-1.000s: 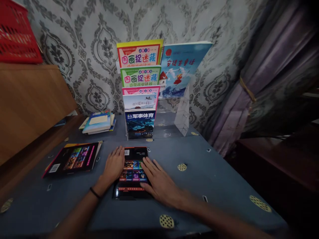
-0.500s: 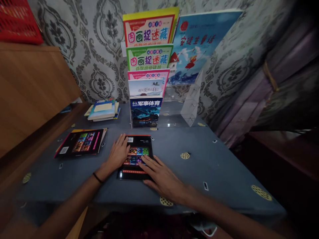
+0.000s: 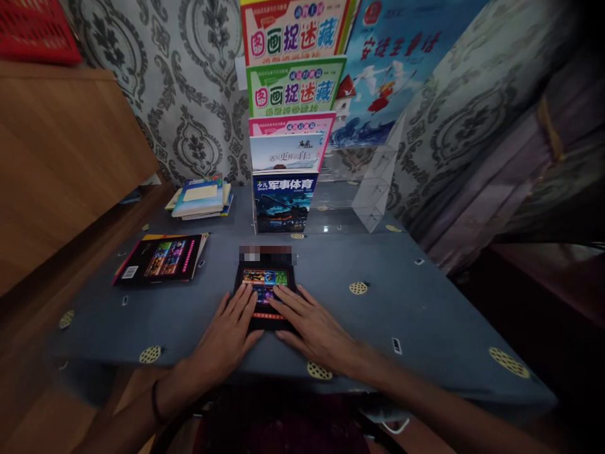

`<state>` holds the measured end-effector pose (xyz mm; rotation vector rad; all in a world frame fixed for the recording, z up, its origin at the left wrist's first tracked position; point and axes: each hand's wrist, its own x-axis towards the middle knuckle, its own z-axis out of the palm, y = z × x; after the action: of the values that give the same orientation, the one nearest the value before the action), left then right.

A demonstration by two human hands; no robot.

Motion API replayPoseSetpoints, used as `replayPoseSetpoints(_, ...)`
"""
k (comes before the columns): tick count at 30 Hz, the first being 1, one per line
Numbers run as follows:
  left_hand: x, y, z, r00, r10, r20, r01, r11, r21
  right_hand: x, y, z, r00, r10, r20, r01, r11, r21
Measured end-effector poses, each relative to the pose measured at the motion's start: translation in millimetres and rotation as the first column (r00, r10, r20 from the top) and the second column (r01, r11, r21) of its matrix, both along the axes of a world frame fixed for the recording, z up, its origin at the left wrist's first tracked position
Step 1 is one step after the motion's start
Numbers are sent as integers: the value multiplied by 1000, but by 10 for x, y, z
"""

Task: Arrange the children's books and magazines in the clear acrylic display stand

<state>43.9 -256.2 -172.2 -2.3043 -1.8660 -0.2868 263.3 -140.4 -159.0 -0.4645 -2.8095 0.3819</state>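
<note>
On the blue tabletop [image 3: 401,302], a dark book [image 3: 265,284] is pressed flat under the open left hand [image 3: 227,337] and open right hand [image 3: 314,331], so a firm edge grip seems needed next.

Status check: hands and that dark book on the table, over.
Left hand and right hand flat, open, on the dark book. Book lies flat on the blue table. Acrylic book rack stands just behind it.

My left hand [image 3: 227,337] has slid from the left edge of the black book [image 3: 265,287] to its near part, flat beside my right hand [image 3: 314,328], which has moved little. My view has closed in on the display rack [image 3: 373,189], whose top books now run off the frame.
</note>
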Motion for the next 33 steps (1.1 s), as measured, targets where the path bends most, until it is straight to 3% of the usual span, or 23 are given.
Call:
replayPoseSetpoints(7,-77,45,58,997,-49,-57,48,999,-19,57,41,25,1000,23,-15,-24,998,-64)
replayPoseSetpoints(14,-20,149,85,969,-79,-234,82,997,2,131,108,84,998,63,4,-62,991,-122)
replayPoseSetpoints(19,-2,134,160,965,-105,-242,108,994,0,113,145,172,996,78,-34,-83,982,-168)
replayPoseSetpoints(29,70,154,326,962,-93,-257,75,994,-79,-57,496,112,1000,-23,-17,19,982,-188)
replayPoseSetpoints(33,93,171,335,963,-77,-259,56,994,-88,-211,673,161,999,-51,-7,49,990,-130)
